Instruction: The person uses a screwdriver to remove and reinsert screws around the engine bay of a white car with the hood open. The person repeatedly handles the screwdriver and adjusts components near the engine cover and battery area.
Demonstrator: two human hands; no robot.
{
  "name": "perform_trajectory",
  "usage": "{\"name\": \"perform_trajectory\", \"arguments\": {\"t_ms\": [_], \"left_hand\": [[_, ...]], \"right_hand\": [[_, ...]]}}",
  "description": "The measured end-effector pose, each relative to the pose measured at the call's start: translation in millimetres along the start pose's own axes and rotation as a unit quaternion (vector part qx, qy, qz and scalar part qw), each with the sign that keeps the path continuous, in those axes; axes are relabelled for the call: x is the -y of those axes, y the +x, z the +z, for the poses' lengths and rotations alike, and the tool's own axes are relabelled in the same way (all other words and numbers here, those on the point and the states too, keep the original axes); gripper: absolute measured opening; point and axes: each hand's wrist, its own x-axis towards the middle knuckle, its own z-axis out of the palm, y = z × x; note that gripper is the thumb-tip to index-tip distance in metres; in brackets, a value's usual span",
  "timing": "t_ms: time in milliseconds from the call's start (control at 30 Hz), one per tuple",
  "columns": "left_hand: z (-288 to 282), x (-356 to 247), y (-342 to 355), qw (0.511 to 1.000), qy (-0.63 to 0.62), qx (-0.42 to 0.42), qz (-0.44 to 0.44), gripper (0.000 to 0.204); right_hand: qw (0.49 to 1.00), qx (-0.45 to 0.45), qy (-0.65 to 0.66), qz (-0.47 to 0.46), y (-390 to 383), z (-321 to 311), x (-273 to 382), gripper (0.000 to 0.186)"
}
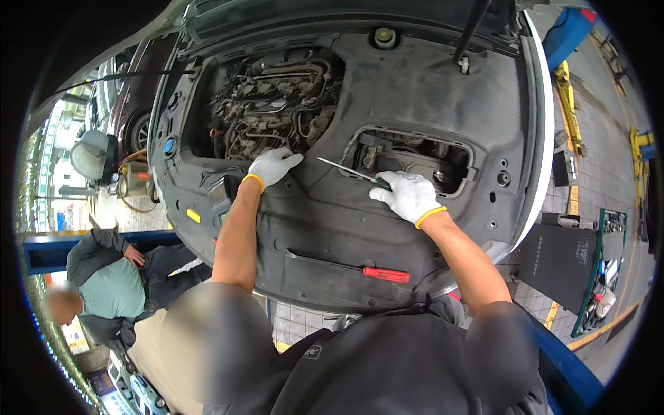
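White knitted gloves with yellow cuffs cover both my hands. My left hand (274, 168) is at the front edge of the opening over the engine (270, 104), its thumb apart from the fingers and nothing visible in it. In my right hand (408, 196) is a screwdriver (346, 169), its long metal shaft pointing left across the dark plastic cover (415, 90). Only a little of its dark green handle shows between the fingers. Just beyond that hand is the smaller rectangular opening (415, 155). A second screwdriver with a red handle (386, 274) lies on the cover nearer me.
The raised hood's strut (473, 31) stands at the far right. A blue cap (169, 145) and a yellow label (194, 216) are on the left. A tool cart (600, 270) is at the right, near a blue lift post (570, 38). Another person (114, 283) is at the left.
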Motion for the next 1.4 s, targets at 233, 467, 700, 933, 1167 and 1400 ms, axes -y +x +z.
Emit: {"name": "perform_trajectory", "arguments": {"t_ms": [233, 467, 700, 933, 1167, 1400], "left_hand": [[-6, 9, 4, 0.998, -0.02, 0.016, 0.053, 0.04], [-2, -18, -15, 0.988, 0.069, -0.013, 0.14, 0.03], [31, -54, -82, 0.919, 0.051, -0.223, 0.32, 0.025], [81, -96, -155, 0.919, 0.091, -0.192, 0.332, 0.043], [95, -103, -162, 0.921, 0.123, -0.209, 0.305, 0.035], [124, -151, -228, 0.831, -0.543, -0.007, 0.123, 0.046]], "right_hand": [[0.999, 0.013, -0.006, 0.04, 2, 2, 5, 0.062], [0.999, -0.031, -0.002, 0.015, 0, 13, -5, 0.06], [0.999, -0.042, -0.001, 0.004, -3, 19, -9, 0.057], [0.998, -0.06, 0.021, -0.027, -2, 16, -10, 0.055], [0.987, -0.15, 0.031, -0.049, -42, -18, 5, 0.047], [0.977, -0.167, -0.03, -0.131, -133, -18, 73, 0.033]]}}
